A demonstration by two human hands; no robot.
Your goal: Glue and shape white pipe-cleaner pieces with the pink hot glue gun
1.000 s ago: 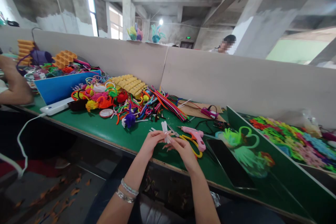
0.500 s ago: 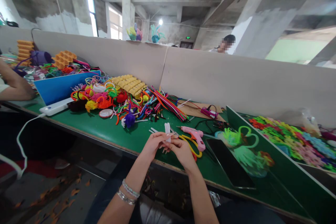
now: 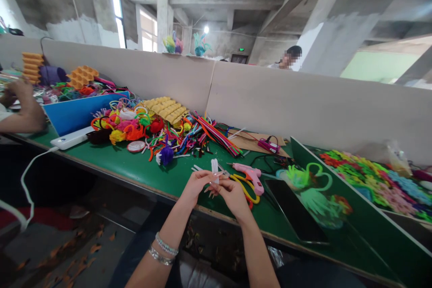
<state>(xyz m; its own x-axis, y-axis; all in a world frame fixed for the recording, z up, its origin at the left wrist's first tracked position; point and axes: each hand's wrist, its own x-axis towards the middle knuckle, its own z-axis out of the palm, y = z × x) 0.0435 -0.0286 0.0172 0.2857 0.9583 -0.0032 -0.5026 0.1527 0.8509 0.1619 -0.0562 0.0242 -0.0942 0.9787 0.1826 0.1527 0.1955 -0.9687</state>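
My left hand [image 3: 195,185] and my right hand [image 3: 230,194] meet above the front edge of the green table [image 3: 135,166]. Both pinch a small bundle of white pipe cleaners [image 3: 214,166], which stands upright between the fingertips. Two beaded bracelets circle my left wrist. Just behind my right hand lie a pink glue gun [image 3: 249,174] and yellow-handled scissors [image 3: 248,189]. A few loose white pipe cleaner pieces lie on the table behind my left hand.
A heap of coloured pipe cleaners and pompoms [image 3: 158,130] covers the table's middle left. A black phone [image 3: 293,209] lies to the right, beside a green divider [image 3: 337,198]. A co-worker's arm [image 3: 20,112] rests at far left. A grey partition [image 3: 270,99] backs the table.
My hands drew a little closer together around the white bundle and shifted slightly. The co-worker's hand at far left lifted up.
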